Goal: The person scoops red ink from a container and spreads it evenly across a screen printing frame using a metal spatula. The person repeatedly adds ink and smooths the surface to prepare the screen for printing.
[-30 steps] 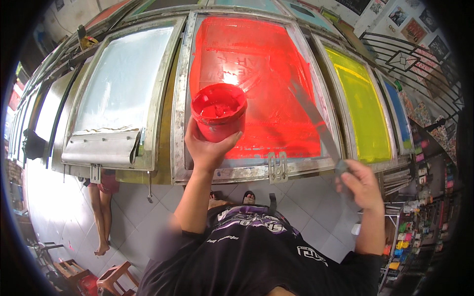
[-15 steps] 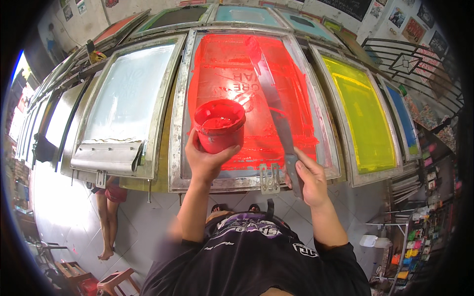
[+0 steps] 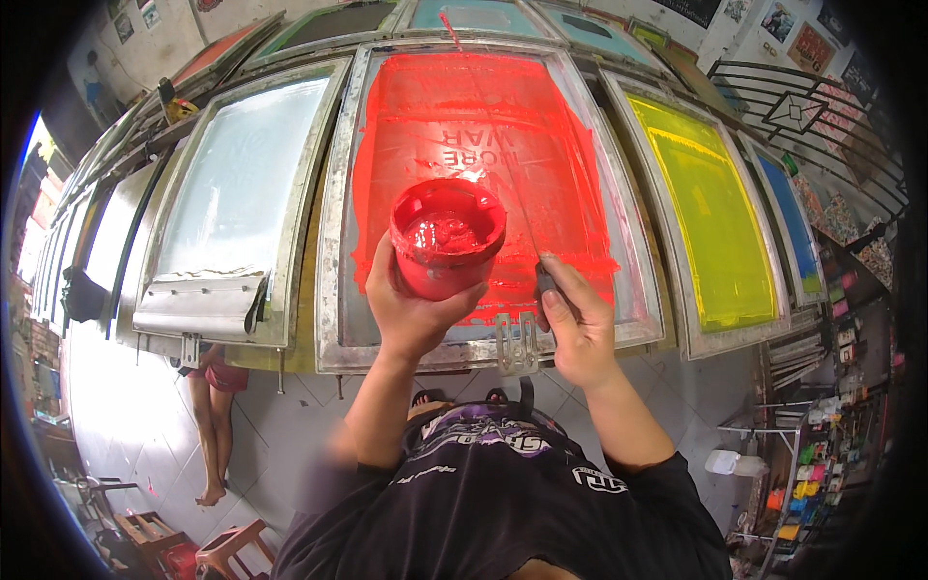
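Observation:
My left hand is wrapped round a plastic tub smeared with red ink, its wide mouth facing up. Glossy red ink shows inside. In my right hand is the dark handle of a long ink spatula. Its blade is turned nearly edge-on, a thin line pointing away, with red ink at its far tip. Both things are above a screen-printing frame, whose mesh is coated in red ink, with mirrored or upside-down lettering showing through. A slotted metal clamp sits at its near edge.
At left stands a frame with pale ink, a metal squeegee across its near end. To the right are a yellow-inked screen and a blue one. Another person's legs show below left, near a wooden stool.
The spatula has turned from blade-flat to edge-on, its tip swinging left and farther away. The tub has moved slightly right and tilted so more ink shows. My right hand has shifted left.

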Demonstrator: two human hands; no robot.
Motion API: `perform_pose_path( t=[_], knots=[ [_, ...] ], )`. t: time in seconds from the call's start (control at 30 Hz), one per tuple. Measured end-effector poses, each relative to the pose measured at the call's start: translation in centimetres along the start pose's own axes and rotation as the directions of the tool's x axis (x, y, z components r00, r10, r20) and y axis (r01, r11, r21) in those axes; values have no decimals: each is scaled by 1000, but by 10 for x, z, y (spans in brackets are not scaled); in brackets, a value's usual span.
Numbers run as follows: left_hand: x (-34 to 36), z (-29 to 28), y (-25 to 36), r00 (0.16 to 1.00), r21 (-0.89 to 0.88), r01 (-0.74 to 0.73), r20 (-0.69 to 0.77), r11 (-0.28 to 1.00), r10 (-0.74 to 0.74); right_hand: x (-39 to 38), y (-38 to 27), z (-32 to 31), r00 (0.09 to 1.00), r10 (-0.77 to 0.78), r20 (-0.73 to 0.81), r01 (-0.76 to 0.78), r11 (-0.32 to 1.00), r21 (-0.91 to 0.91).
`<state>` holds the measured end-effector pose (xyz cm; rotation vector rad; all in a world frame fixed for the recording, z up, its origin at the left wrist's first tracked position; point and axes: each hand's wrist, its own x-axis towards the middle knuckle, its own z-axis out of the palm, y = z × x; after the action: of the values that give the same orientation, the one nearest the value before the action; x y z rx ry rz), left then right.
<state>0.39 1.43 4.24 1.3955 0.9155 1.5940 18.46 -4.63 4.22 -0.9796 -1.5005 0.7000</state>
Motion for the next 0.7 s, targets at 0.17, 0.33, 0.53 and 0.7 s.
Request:
perform_pose_path(
  t=[0.17,0.33,0.53,0.7],
  knots=[
    [3,-2,-3,1000,-17,5,-16,1000,-5,-2,-8,-9,939,272,212,-343,691,636],
    [12,-14,-5,998,6,22,-67,1000,-22,-9,-4,-31,897,369,244,-435,632,641],
    [18,-16,-11,990,88,-48,-128,995,59,-20,4,-35,990,47,131,-30,991,-131],
    [22,-15,-15,983,159,-101,-135,982,123,-21,-7,-36,978,-98,182,185,809,-558]
  ],
)
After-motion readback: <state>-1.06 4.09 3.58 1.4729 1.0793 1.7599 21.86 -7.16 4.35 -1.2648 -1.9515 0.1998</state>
